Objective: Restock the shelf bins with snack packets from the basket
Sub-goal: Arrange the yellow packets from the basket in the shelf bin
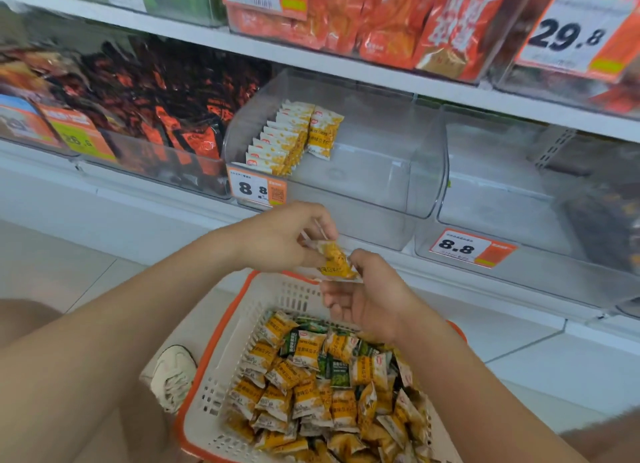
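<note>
A white basket with an orange rim sits on the floor below me, filled with several yellow and a few green snack packets. Above its far edge, my left hand and my right hand both pinch one yellow snack packet between them. Just beyond stands a clear shelf bin with a row of yellow packets stacked upright along its left side; most of the bin is bare.
A bin of dark red-black packets is to the left, and another clear bin to the right. Orange packets fill the shelf above. Price tags hang on the bin fronts. My shoe rests beside the basket.
</note>
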Demonstrator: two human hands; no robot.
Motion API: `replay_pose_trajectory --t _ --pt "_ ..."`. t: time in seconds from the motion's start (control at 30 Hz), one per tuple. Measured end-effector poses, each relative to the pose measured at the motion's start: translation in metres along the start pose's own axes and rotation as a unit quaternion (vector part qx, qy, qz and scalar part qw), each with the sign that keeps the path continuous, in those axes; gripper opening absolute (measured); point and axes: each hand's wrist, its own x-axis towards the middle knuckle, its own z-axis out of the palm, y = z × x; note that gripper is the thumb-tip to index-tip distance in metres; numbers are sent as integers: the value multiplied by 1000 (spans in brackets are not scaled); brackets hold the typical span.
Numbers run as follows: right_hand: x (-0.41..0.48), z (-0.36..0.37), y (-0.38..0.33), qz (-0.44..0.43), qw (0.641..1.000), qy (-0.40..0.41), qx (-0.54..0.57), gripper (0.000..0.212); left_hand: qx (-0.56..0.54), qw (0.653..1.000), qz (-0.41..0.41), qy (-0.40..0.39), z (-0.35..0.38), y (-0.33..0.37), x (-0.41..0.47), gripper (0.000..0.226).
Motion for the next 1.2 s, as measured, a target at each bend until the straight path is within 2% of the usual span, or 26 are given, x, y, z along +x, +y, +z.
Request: replay_pose_trajectory --t 0.07,0.17,0.23,0.27,0.33,0.37,0.43,0.53,0.63,0.73,0.8,0.87,0.97,1.0,1.07,1.13,1.2 --pt "-10 7 -7 -73 989 48 -119 42 -66 997 -27 40 -6 3 -3 24" --pt "-19 13 -12 -261 946 61 -183 38 -148 984 -70 71 -9 5 -5 19" --pt "-18 14 -12 -369 896 71 -235 29 -256 957 -84 106 -5 8 -5 20" --pt "-15 14 -10 -400 880 82 -241 25 -328 932 -90 121 -2 11 -5 21" --pt "-11 15 -9 -407 889 95 -186 23 -443 881 -92 136 3 16 -6 20" --pt "-10 15 -9 -394 902 90 -153 23 -466 869 -91 144 5 16 -6 19" --pt "-11 15 -11 -379 915 65 -124 24 -479 859 -90 155 7 17 -7 19" --pt "-15 17 -15 -386 915 44 -107 22 -482 854 -87 177 7 19 -7 9" --pt "-17 19 -27 -438 870 108 -198 12 -460 863 -69 196 7 22 -6 8" --pt "-14 22 -51 -464 831 141 -273 6 -387 889 -28 242 3 21 1 9" --pt "-6 25 -70 -494 799 179 -291 6 -233 921 6 312 -4 14 11 10" --pt "10 31 -89 -514 771 217 -307 5 -83 933 30 350 -11 7 18 12" --pt "52 36 -121 -485 770 250 -331 14 158 936 -28 314 -16 0 26 25" --pt "71 35 -133 -467 770 266 -343 17 244 924 -56 289 -15 -3 26 30" --pt "105 36 -155 -419 781 295 -357 18 363 894 -62 253 -14 -8 27 35" --pt "133 39 -174 -360 780 319 -400 15 411 879 -46 236 -16 -12 28 37" --pt "154 44 -188 -313 765 330 -456 17 412 885 -35 214 -20 -16 31 38"
